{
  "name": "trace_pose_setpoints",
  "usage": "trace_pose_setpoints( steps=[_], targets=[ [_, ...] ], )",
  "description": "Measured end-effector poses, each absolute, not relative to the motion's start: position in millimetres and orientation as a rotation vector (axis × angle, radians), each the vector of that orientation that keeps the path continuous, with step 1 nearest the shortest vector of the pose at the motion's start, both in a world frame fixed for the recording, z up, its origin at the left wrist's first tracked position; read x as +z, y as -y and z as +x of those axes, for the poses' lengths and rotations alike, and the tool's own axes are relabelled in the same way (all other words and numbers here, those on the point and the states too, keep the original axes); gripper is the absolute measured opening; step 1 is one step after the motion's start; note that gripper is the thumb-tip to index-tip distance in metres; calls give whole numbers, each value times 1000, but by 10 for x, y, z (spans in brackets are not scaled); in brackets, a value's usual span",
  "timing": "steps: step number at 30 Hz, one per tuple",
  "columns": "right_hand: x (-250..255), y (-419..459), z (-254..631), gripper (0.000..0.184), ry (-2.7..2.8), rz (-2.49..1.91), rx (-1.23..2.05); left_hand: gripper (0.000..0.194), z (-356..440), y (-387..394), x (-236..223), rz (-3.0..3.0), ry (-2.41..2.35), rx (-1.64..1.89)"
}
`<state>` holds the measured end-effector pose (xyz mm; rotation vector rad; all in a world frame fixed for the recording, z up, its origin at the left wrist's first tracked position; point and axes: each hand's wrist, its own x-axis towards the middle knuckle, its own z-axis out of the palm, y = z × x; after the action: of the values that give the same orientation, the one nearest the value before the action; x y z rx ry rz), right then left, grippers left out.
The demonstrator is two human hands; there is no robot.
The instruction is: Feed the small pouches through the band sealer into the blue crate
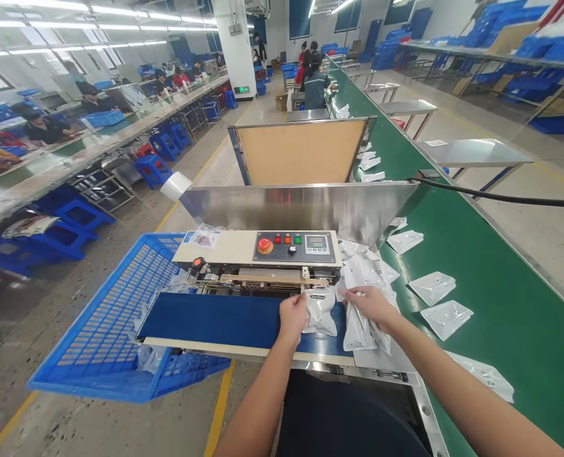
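My left hand (293, 315) is closed on the left edge of a clear plastic pouch (321, 311) that lies on the blue belt (215, 320) of a band sealer (258, 254), its top edge at the sealing slot. My right hand (370, 303) rests on the pouch's right side, fingers curled over a heap of similar pouches (365, 279) piled at the machine's right end. The sealer's control panel (294, 246) with a red stop button and small coloured buttons faces me.
A blue slatted crate (105, 317) with a few sealed pouches sits left of the sealer. On the right runs a long green conveyor (477, 298) carrying several loose pouches (446, 317). A steel hopper wall (305, 206) stands behind the sealer. Other people work at distant benches.
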<state>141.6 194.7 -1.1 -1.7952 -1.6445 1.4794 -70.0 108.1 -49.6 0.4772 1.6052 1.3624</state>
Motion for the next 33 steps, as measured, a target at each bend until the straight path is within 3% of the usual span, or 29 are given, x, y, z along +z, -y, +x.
trace_pose_setpoints(
  steps=[6, 12, 17, 23, 29, 33],
  targets=[
    [105, -1654, 1661, 53, 1598, -1746, 1310, 46, -847, -465, -248, 624, -1977, 1654],
    [295, -1482, 1308, 55, 1521, -1619, 1426, 51, -161, -450, -34, 974, -1366, 1290],
    [303, -1531, 1559, 66, 1356, -1553, 1546, 57, -174, -641, -71, 909, -1386, 1355],
    [136, -1362, 1764, 50, 1615, -1458, 1584, 56, -105, -720, -146, 1049, -1387, 1252],
    [-15, -1409, 1839, 42, 1490, -1724, 1510, 57, 38, -885, -290, 1075, -1678, 1178],
    [-2, -1513, 1909, 34, 1732, -1847, 1362, 57, 96, -987, -357, 1045, -1682, 1155]
  ],
)
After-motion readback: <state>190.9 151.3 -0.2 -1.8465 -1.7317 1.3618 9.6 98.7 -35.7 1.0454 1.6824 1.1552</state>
